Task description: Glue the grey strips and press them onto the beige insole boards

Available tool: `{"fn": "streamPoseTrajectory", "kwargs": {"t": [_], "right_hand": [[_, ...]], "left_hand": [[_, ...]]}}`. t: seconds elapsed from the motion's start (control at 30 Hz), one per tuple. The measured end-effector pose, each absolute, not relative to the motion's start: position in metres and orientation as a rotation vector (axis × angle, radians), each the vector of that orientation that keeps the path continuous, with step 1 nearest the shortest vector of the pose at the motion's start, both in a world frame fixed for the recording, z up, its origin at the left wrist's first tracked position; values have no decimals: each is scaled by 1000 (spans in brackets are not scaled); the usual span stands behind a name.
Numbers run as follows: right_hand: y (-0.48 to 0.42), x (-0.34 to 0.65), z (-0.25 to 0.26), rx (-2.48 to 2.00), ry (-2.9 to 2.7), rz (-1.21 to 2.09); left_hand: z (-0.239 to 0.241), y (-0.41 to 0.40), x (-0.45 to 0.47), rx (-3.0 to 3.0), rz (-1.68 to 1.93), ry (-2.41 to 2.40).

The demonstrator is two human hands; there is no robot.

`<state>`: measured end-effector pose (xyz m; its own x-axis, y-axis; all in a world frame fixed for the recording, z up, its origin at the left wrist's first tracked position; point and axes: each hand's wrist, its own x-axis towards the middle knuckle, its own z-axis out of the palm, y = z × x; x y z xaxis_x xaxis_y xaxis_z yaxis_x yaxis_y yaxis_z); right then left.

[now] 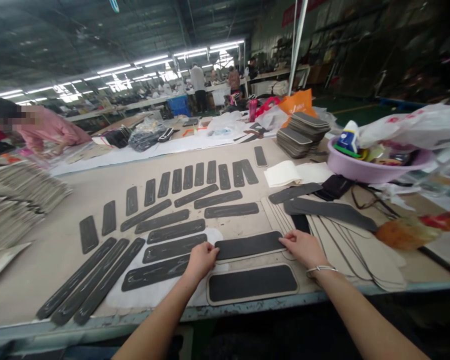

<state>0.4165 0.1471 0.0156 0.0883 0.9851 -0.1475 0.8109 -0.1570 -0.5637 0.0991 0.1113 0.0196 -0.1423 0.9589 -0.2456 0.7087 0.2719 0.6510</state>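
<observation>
A long dark grey strip (249,246) with rounded corners lies over a slightly larger beige piece. My left hand (202,259) pinches its left end between thumb and fingers. At its right end, my right hand (303,247), with a bracelet at the wrist, pinches the corner. Just below, nearer the table edge, sits a dark strip centred on a beige backing (252,284). Several glossy dark strips (165,248) lie left of my left hand, some on a white sheet (116,296). Beside my right hand are fanned beige pieces (345,245) with dark strips (330,210) on top.
A purple basin (378,167) full of items stands at the right, near stacked dark pads (303,132). Piled sheets (18,200) occupy the left. A person in pink (52,127) bends over the table at far left. The table's front edge (195,312) runs close to me.
</observation>
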Motion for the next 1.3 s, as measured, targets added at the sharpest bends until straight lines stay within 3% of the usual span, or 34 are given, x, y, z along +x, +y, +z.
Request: {"fn": "streamPoseTrajectory", "kwargs": {"t": [0.3, 0.73, 1.07, 1.3], "right_hand": [[147, 416, 17, -2052, -1780, 720], [148, 413, 13, -2042, -1688, 672], [146, 414, 14, -2024, -1729, 694], [147, 416, 13, -2051, -1776, 702]], "left_hand": [[26, 117, 102, 1620, 261, 1989], [23, 121, 100, 1570, 171, 1961], [12, 90, 88, 2178, 530, 1811], [9, 82, 85, 2239, 376, 1749]]}}
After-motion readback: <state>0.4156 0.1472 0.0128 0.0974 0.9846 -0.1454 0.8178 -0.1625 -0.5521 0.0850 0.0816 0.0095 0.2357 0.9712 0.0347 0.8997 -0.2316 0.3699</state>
